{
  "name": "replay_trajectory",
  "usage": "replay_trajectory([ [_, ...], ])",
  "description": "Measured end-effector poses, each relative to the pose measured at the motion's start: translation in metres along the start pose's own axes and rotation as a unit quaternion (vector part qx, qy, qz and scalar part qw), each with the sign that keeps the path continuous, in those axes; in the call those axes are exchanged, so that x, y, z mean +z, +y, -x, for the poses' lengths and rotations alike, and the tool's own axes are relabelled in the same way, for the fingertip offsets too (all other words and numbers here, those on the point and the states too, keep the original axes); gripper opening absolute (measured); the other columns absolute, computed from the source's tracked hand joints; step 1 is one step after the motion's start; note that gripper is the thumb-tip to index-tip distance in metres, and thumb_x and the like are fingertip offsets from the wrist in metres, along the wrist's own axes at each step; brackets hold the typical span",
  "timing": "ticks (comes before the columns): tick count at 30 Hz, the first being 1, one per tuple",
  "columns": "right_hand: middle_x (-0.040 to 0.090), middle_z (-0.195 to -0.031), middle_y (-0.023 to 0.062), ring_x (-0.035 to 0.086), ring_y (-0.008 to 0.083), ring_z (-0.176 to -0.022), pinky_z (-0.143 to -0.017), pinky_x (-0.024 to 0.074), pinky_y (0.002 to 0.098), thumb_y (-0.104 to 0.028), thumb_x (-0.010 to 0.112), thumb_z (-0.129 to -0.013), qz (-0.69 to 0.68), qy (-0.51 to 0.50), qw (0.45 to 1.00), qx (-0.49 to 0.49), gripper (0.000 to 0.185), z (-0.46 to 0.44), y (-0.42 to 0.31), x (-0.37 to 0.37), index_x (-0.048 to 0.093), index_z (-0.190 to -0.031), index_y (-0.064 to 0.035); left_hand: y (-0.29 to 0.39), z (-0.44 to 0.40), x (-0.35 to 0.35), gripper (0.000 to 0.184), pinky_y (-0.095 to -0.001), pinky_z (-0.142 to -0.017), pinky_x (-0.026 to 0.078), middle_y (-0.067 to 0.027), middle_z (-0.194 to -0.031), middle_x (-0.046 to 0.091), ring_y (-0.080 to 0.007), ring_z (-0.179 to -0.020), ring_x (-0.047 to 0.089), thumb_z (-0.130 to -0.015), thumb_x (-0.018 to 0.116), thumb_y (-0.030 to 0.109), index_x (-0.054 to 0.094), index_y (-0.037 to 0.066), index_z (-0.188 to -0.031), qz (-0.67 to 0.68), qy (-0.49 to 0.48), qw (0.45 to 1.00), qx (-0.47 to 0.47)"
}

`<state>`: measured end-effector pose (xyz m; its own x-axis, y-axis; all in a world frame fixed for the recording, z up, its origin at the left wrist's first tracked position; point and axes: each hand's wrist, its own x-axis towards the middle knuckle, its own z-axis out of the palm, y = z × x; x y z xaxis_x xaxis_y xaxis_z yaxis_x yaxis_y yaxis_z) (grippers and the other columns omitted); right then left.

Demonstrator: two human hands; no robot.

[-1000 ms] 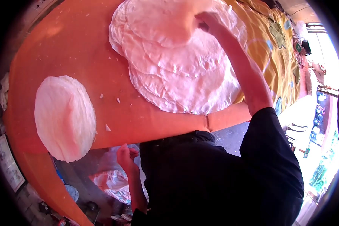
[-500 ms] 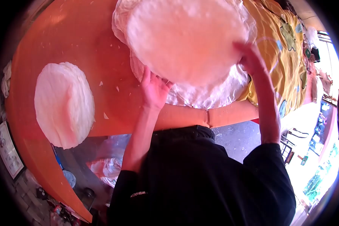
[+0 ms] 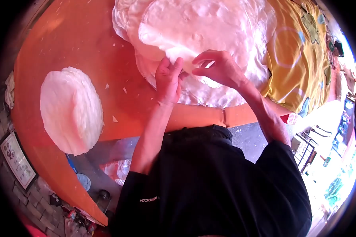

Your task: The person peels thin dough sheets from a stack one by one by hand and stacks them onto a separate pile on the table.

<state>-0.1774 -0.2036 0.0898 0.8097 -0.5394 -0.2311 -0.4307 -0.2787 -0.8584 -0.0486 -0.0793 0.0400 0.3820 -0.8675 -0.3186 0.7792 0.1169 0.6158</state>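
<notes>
A wide pile of thin, round, pale sheets (image 3: 225, 37) lies on the orange surface. The near edge of its top sheet is raised and folded over. My left hand (image 3: 169, 81) is at this edge, thumb and forefinger pinching the sheet at its tip. Just to the right, my right hand (image 3: 221, 69) hovers over the pile with fingers curved and thumb and forefinger apart, nothing visible between them. A smaller stack of round sheets (image 3: 71, 110) rests at the left, near the edge of the surface.
The orange surface (image 3: 79, 43) bears small pale scraps. A yellow patterned cloth (image 3: 290, 59) covers its right part. Below are a blue-grey round object (image 3: 83, 182) and a pale plastic bag (image 3: 118, 170); a framed sheet (image 3: 17, 160) stands at the left.
The top sheet, held up over the pile half a second ago, now lies mostly flat with its near edge folded. My right hand has moved left and my left hand slightly right, bringing them closer.
</notes>
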Motion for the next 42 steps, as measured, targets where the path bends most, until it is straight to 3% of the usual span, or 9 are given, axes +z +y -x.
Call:
replay_trajectory([
  [8, 0.068, -0.086, 0.0139, 0.067, 0.0218, -0.073, -0.063, 0.0525, 0.0308, -0.024, 0.080, -0.070, 0.073, 0.053, 0.991, -0.097, 0.034, -0.002, -0.002, 0.009, 0.069, -0.094, -0.0023, -0.002, 0.002, 0.001, 0.023, -0.0293, -0.076, 0.054, -0.0052, -0.101, 0.062, -0.0134, -0.090, 0.061, -0.093, 0.059, 0.014, 0.054, 0.003, -0.112, 0.040, 0.005, 0.999, 0.013],
  [19, 0.066, -0.074, 0.0048, 0.061, 0.0113, -0.070, -0.063, 0.0486, 0.0268, -0.018, 0.071, -0.078, -0.184, -0.023, 0.974, 0.127, 0.024, -0.009, 0.017, 0.007, 0.068, -0.088, 0.0031, -0.005, -0.001, 0.001, 0.029, -0.0253, -0.081, 0.050, -0.0084, -0.101, 0.061, -0.0135, -0.090, 0.060, -0.082, 0.067, -0.001, 0.054, -0.002, -0.108, -0.074, 0.055, 0.996, 0.013],
  [22, 0.067, -0.074, 0.0092, 0.064, 0.0170, -0.069, -0.061, 0.0489, 0.0287, -0.018, 0.067, -0.080, -0.176, 0.023, 0.982, 0.061, 0.021, -0.007, 0.018, 0.012, 0.066, -0.086, 0.0022, -0.008, -0.002, -0.004, 0.025, -0.0232, -0.082, 0.048, -0.0073, -0.099, 0.061, -0.0134, -0.089, 0.060, -0.082, 0.065, -0.002, 0.055, -0.002, -0.106, -0.078, 0.060, 0.995, 0.020],
  [29, 0.062, -0.071, 0.0160, 0.062, 0.0341, -0.064, -0.055, 0.0487, 0.0402, -0.016, 0.061, -0.080, 0.257, 0.167, 0.936, -0.174, 0.015, -0.013, 0.005, 0.046, 0.058, -0.089, -0.0039, -0.017, -0.005, -0.013, 0.023, -0.0292, -0.081, 0.051, -0.0071, -0.105, 0.062, -0.0163, -0.094, 0.061, -0.089, 0.058, 0.009, 0.056, 0.002, -0.111, -0.020, 0.168, 0.983, -0.071],
  [37, 0.059, -0.067, 0.0098, 0.054, 0.0180, -0.060, -0.055, 0.0444, 0.0325, -0.016, 0.065, -0.081, 0.287, 0.234, 0.926, -0.069, 0.013, -0.053, -0.017, -0.129, 0.064, -0.080, -0.0031, -0.009, 0.023, -0.032, 0.020, -0.0273, -0.074, 0.051, -0.0003, -0.099, 0.061, -0.0116, -0.089, 0.061, -0.093, 0.055, 0.016, 0.060, 0.006, -0.110, -0.030, 0.150, 0.984, -0.096],
  [39, 0.056, -0.062, 0.0115, 0.050, 0.0185, -0.056, -0.050, 0.0409, 0.0354, -0.016, 0.065, -0.080, 0.333, 0.297, 0.875, -0.185, 0.013, -0.069, -0.005, -0.169, 0.062, -0.075, -0.0039, -0.007, 0.023, -0.030, 0.019, -0.0266, -0.072, 0.051, 0.0010, -0.093, 0.060, -0.0097, -0.084, 0.060, -0.094, 0.052, 0.015, 0.061, 0.005, -0.107, -0.076, 0.155, 0.980, -0.102],
  [40, 0.057, -0.064, 0.0111, 0.051, 0.0197, -0.056, -0.051, 0.0407, 0.0363, -0.018, 0.065, -0.080, 0.382, 0.265, 0.882, -0.081, 0.017, -0.067, -0.027, -0.188, 0.061, -0.074, -0.0023, -0.007, 0.024, -0.030, 0.019, -0.0266, -0.072, 0.051, 0.0010, -0.093, 0.060, -0.0097, -0.084, 0.060, -0.094, 0.052, 0.015, 0.061, 0.005, -0.107, -0.074, 0.154, 0.980, -0.103],
  [41, 0.057, -0.063, 0.0114, 0.051, 0.0244, -0.055, -0.054, 0.0423, 0.0382, -0.019, 0.066, -0.079, 0.560, 0.330, 0.699, -0.299, 0.018, -0.084, 0.001, -0.224, 0.061, -0.074, -0.0030, -0.006, 0.024, -0.031, 0.018, -0.0263, -0.070, 0.051, 0.0005, -0.091, 0.061, -0.0097, -0.082, 0.059, -0.093, 0.052, 0.015, 0.061, 0.005, -0.106, -0.095, 0.139, 0.981, -0.098],
  [42, 0.058, -0.070, 0.0121, 0.056, 0.0280, -0.066, -0.060, 0.0443, 0.0398, -0.019, 0.064, -0.081, 0.303, 0.330, 0.885, -0.130, 0.013, -0.097, 0.024, -0.262, 0.063, -0.078, -0.0066, -0.005, 0.025, -0.031, 0.018, -0.0260, -0.069, 0.051, -0.0001, -0.090, 0.061, -0.0096, -0.079, 0.059, -0.093, 0.052, 0.014, 0.061, 0.005, -0.105, -0.116, 0.125, 0.981, -0.092],
])
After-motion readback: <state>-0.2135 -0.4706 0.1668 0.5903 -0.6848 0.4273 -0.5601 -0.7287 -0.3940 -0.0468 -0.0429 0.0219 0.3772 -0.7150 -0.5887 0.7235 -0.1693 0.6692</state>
